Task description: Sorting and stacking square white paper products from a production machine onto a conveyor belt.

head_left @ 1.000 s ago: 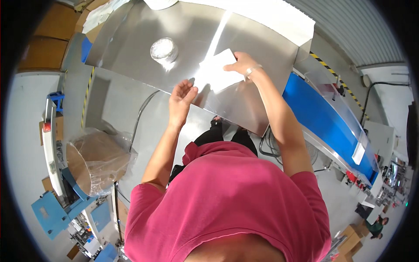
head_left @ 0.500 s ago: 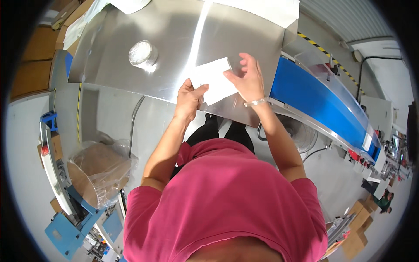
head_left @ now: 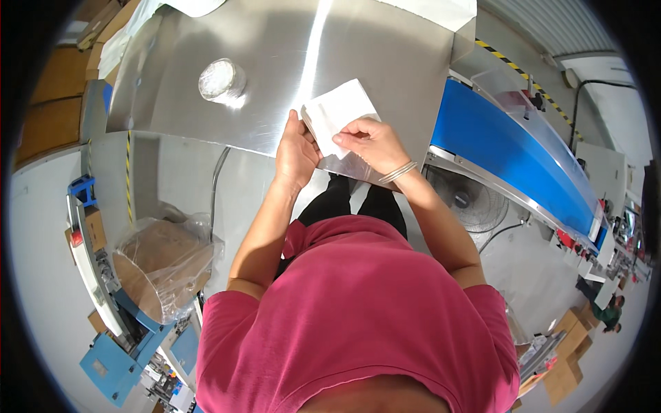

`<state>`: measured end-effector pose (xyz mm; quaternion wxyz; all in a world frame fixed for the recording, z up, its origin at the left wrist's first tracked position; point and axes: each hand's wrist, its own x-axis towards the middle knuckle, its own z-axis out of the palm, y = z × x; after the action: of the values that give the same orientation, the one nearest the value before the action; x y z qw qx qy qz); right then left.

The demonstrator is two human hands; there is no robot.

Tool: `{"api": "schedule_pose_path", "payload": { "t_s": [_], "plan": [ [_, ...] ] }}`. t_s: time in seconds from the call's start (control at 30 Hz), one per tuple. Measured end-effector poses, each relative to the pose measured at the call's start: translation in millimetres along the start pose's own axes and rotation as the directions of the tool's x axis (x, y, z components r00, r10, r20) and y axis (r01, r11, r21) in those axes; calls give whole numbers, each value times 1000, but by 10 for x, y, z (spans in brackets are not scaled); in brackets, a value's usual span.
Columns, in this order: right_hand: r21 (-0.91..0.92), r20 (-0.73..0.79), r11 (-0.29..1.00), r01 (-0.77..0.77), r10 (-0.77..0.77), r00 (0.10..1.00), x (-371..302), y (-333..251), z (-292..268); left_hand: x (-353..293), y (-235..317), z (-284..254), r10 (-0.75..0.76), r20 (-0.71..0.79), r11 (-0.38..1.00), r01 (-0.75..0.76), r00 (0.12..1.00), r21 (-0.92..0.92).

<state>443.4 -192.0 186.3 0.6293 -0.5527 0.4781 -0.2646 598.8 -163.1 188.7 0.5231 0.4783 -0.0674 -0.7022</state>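
Observation:
A flat, square-cornered white stack of thin sheets or a folded packet (head_left: 337, 110) is held tilted over the near edge of a shiny metal table (head_left: 268, 89); which of the two it is I cannot tell. The thumb and fingers of my right hand (head_left: 375, 146) pinch its near right part. Beside its left edge is my left hand (head_left: 297, 153), thumb raised and apart, fingers loosely bent against or just under the edge. Farther left on the table stands a round, clear-wrapped roll or tub (head_left: 222, 81) with a whitish top.
A blue conveyor belt (head_left: 496, 151) with a clear guard runs along the right. Under it is a floor fan (head_left: 465, 199). A box lined with clear plastic (head_left: 162, 265) stands at lower left. White sheeting (head_left: 434, 14) lies at the table's far edge.
My right hand has come down from beside the white stack and now pinches its near part. My left thumb has lifted off its face.

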Motion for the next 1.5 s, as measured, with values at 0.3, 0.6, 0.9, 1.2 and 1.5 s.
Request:
{"api": "schedule_pose_path", "payload": {
  "t_s": [0.3, 0.6, 0.9, 1.2, 1.5],
  "plan": [
    [-236, -363, 959, 157, -237, 901, 74, 62, -296, 23, -29, 46, 33, -95, 968, -8, 995, 250],
    [117, 142, 961, 249, -265, 954, 82, -28, -482, 214, -149, -45, 489, 503, 619, -690, 713, 375],
    [101, 33, 919, 380, -385, 922, 168, 30, -484, 439, -214, 154, 531, 458, 634, -693, 713, 344],
    [315, -129, 893, 320, -294, 947, 226, 97, -465, 302, -47, 228, 282, 375, 856, -408, 883, 318],
    [-314, -507, 943, 115, -269, 819, 193, -103, -439, 246, 13, 503, 18, 304, 997, -41, 953, 69]
  ]
}}
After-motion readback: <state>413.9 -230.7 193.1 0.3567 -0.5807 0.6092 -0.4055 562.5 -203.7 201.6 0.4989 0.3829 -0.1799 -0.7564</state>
